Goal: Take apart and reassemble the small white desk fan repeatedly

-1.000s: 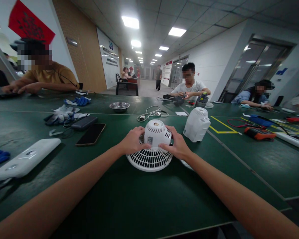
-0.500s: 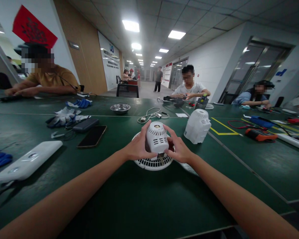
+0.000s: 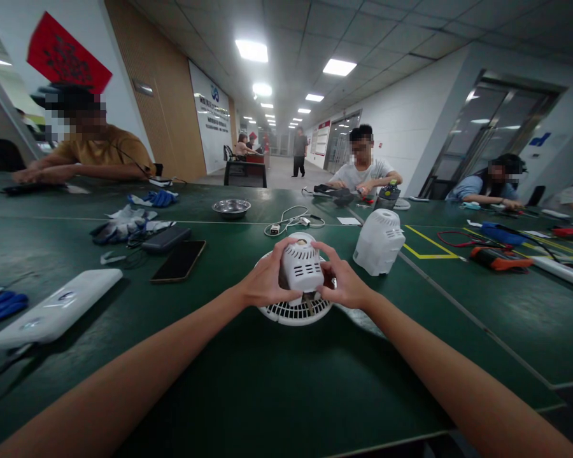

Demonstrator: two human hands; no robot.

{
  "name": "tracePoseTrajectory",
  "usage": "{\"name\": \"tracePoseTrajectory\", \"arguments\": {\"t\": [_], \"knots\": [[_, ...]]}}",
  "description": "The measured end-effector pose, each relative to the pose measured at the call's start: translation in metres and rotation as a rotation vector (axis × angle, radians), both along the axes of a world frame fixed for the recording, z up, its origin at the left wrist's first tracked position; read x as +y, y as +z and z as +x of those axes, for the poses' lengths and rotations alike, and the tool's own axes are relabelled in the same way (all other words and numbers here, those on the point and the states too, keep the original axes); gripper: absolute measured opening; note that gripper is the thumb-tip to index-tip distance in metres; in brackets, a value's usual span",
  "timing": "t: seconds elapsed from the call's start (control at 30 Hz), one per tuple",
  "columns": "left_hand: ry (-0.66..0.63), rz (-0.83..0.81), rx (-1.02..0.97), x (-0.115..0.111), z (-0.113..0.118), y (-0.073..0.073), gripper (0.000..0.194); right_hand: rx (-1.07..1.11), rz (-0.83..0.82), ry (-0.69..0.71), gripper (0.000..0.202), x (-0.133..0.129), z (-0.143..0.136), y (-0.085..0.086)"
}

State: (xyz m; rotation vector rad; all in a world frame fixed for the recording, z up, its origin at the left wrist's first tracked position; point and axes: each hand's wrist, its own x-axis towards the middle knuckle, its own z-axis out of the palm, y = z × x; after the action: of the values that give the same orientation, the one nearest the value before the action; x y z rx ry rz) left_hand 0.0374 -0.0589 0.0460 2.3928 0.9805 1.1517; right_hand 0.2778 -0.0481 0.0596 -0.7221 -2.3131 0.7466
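Observation:
Both my hands grip a white vented plastic motor cover, one from each side. My left hand has its fingers over the upper left of the cover and its thumb along the lower front. On the other side my right hand curls around the edge, thumb low and fingers near the top. Beneath the cover lies a round white fan grille, partly hidden by it and by my hands. A larger translucent white vented housing stands upright to the right, apart from my hands.
Beyond my hands lie a coiled pale cable and a metal bowl. A dark phone, a white power strip and gloves are on the left. An orange multimeter lies right. Other people sit around the green table.
My hands keep their hold on the motor cover, which has barely shifted. The person across the table has moved their hands, and the walker in the background has moved slightly left.

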Motion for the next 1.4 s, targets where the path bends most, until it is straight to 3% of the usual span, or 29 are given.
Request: {"name": "tracePoseTrajectory", "arguments": {"t": [0.67, 0.8, 0.9, 1.03, 1.13, 1.23, 1.3, 1.4], "knots": [[0.038, 0.074, 0.053, 0.005, 0.0, -0.004, 0.112, -0.01, 0.0, -0.008, 0.092, 0.003, 0.005, 0.003], [0.16, 0.086, 0.075, 0.005, 0.004, -0.008, 0.104, 0.003, 0.116, -0.104, 0.099, 0.001, 0.001, 0.001], [0.167, 0.091, 0.055, 0.005, 0.002, -0.008, 0.098, 0.011, 0.179, -0.181, 0.099, 0.0, -0.002, 0.0], [0.192, 0.022, -0.028, 0.01, -0.008, -0.009, 0.077, 0.019, 0.185, -0.232, 0.092, 0.006, 0.001, -0.002], [0.352, -0.062, -0.153, 0.021, -0.019, -0.017, 0.058, 0.047, 0.104, -0.284, 0.091, 0.012, 0.005, -0.004], [0.466, -0.267, -0.219, 0.034, -0.033, -0.028, 0.049, 0.058, 0.025, -0.288, 0.098, 0.012, 0.007, -0.006], [0.455, -0.378, -0.177, 0.04, -0.041, -0.034, 0.05, 0.072, 0.008, -0.283, 0.102, 0.011, 0.006, -0.006], [0.393, -0.391, -0.234, 0.042, -0.048, -0.036, 0.049, 0.116, -0.006, -0.297, 0.102, 0.008, 0.006, -0.006]]}}
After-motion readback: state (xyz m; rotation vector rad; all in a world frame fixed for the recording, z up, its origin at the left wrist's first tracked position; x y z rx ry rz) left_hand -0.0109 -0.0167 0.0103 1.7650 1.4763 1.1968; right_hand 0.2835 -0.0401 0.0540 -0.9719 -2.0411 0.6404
